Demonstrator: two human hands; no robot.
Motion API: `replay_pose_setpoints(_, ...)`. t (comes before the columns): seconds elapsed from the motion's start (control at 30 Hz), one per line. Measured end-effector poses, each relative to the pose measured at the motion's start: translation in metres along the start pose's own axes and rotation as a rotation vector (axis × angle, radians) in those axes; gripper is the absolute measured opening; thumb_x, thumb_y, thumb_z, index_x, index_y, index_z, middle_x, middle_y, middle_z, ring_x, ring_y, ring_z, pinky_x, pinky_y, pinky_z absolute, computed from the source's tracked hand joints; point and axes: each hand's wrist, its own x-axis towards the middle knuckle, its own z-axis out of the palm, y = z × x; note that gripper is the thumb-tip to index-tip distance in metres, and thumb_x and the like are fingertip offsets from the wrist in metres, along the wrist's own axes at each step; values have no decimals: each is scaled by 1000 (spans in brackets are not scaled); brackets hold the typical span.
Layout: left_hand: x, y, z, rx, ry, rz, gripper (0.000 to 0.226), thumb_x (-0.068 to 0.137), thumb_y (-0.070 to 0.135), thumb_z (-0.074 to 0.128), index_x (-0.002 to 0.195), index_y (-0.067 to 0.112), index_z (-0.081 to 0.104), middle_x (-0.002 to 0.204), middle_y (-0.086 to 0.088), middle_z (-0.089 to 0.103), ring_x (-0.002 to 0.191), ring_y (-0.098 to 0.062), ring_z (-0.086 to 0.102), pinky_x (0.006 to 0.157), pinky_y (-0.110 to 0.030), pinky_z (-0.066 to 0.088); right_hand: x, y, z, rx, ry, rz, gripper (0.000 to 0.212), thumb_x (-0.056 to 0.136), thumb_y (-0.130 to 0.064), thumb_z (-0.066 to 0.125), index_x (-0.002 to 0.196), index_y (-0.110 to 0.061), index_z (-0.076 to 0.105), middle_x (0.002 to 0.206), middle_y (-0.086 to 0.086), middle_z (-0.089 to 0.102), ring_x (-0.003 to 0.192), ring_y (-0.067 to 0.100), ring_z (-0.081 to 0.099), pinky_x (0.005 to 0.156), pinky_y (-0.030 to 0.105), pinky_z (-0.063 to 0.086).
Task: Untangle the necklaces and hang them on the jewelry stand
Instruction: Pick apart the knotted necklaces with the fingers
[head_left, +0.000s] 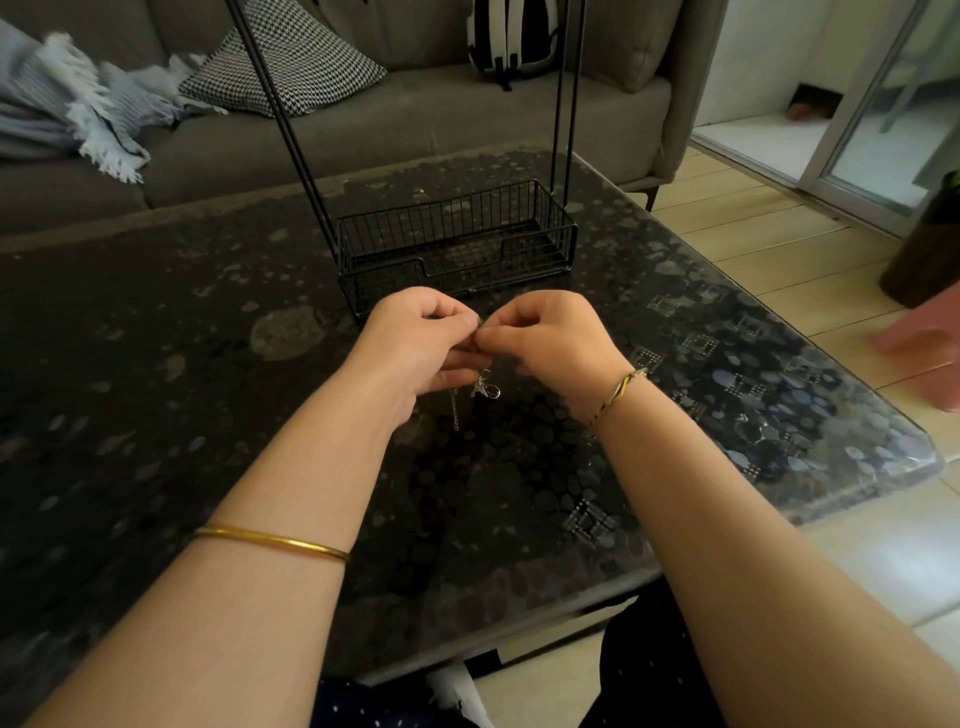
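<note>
My left hand (421, 343) and my right hand (550, 343) meet fingertip to fingertip above the dark table (156, 364), both pinching a thin silver necklace chain (485, 387). A clasp and a short chain end dangle below my fingers; the rest of the chain is hidden in my hands. The black wire jewelry stand (457, 244) stands just beyond my hands, with a basket base and tall uprights that run out of the top of the view. Nothing hangs on the visible part of the stand.
A grey sofa (415, 124) with a patterned cushion (291, 62), a fringed blanket (78, 114) and a backpack (511, 36) sits behind the table. Tiled floor and a sliding door lie to the right. The table's corner is at the right (924, 457).
</note>
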Motion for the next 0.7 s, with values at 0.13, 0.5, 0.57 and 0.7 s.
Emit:
replay_pose_setpoints(0.13,1,0,1,4,7,2,8,95,9,58,98,9,65,96,-11,71,78,-16,72,63,-23,58,-1,-2,-4,164,-63,122,11,86,-9,63,76,-11,63,75,7,62,68,14,55,55,18,45)
replay_pose_setpoints(0.5,2,0,3,82,0,2,21,85,-6,65,101,8,62,93,-9,67,76,-15,68,47,-15,51,1,1,-4,303,-83,134,21,97,-5,47,77,-10,52,72,4,62,62,11,65,54,20,54)
replay_pose_setpoints(0.57,4,-2,4,155,17,27,26,83,-4,69,104,9,61,94,-8,66,76,-18,68,49,-19,54,1,1,-2,298,-85,131,23,96,-5,48,75,-10,53,71,3,60,65,13,64,60,24,55)
replay_pose_setpoints(0.7,7,-5,5,259,80,93,21,84,0,69,92,17,60,90,-6,67,76,-18,68,65,-31,59,2,0,-2,275,-96,146,22,96,-5,47,75,-10,52,75,5,62,70,15,63,70,30,56)
